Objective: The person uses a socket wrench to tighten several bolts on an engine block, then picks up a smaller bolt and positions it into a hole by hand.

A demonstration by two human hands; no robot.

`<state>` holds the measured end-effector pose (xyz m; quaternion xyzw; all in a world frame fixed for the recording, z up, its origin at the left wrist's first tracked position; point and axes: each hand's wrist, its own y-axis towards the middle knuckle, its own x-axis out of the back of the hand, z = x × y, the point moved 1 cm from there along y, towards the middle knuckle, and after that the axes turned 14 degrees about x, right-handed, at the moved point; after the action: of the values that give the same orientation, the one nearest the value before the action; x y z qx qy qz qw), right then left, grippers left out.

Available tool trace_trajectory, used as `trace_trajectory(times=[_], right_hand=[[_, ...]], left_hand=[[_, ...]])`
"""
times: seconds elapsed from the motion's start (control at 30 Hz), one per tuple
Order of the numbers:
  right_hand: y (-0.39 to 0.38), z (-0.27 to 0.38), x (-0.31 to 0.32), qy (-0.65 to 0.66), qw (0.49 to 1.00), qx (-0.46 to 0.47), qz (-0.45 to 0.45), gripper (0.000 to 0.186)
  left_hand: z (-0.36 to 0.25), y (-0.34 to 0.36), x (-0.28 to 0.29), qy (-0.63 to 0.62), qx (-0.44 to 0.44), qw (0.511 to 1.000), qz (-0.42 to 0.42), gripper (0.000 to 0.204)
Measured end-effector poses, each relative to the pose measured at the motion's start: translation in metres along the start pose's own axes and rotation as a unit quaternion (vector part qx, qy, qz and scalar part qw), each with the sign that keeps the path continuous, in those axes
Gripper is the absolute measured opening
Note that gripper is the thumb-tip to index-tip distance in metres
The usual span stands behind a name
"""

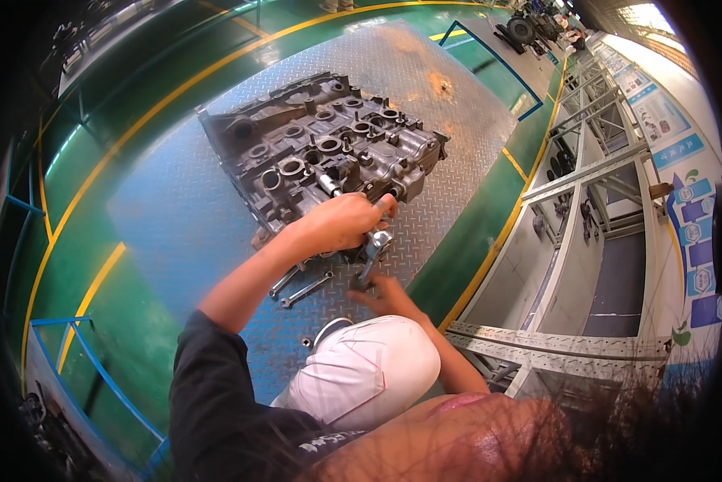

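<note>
A dark metal engine block (pixel 329 145) with round bores lies ahead of me on the plate floor. My left hand (pixel 346 222) is closed round the ratchet wrench near its head, at the block's near side. A shiny socket end (pixel 329 185) shows beyond my fingers, against the engine. Below my left hand is the chrome head of the ratchet wrench (pixel 379 239). My right hand (pixel 382 296) grips the lower end of its handle; part of that grip is hidden. Beside my left forearm a combination wrench (pixel 307 290) lies on the floor, with another wrench (pixel 284 281) next to it.
The engine rests on a blue, worn tread plate (pixel 176 193). A small nut-like ring (pixel 305 342) lies near my knee (pixel 377 361). Metal frame racks (pixel 590 177) stand along the right. Blue rails (pixel 96 345) are at the lower left, over green floor with yellow lines.
</note>
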<state>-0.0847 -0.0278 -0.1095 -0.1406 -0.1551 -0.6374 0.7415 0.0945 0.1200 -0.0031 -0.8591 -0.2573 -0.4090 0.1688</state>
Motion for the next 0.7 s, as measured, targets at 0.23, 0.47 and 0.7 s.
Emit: trace_trajectory(times=[0.23, 0.47, 0.7], right_hand=[[0.045, -0.010, 0.095, -0.353, 0.904, 0.135, -0.199, 0.038], [0.063, 0.019, 0.079, -0.397, 0.854, 0.145, -0.304, 0.029], [0.010, 0.021, -0.018, -0.080, 0.995, -0.002, 0.067, 0.027]], left_hand=[[0.017, -0.001, -0.013, 0.001, -0.045, 0.998, -0.052, 0.042], [0.018, -0.001, -0.008, -0.014, -0.058, 0.996, -0.060, 0.056], [0.022, -0.012, -0.008, -0.059, -0.062, 0.995, -0.048, 0.054]])
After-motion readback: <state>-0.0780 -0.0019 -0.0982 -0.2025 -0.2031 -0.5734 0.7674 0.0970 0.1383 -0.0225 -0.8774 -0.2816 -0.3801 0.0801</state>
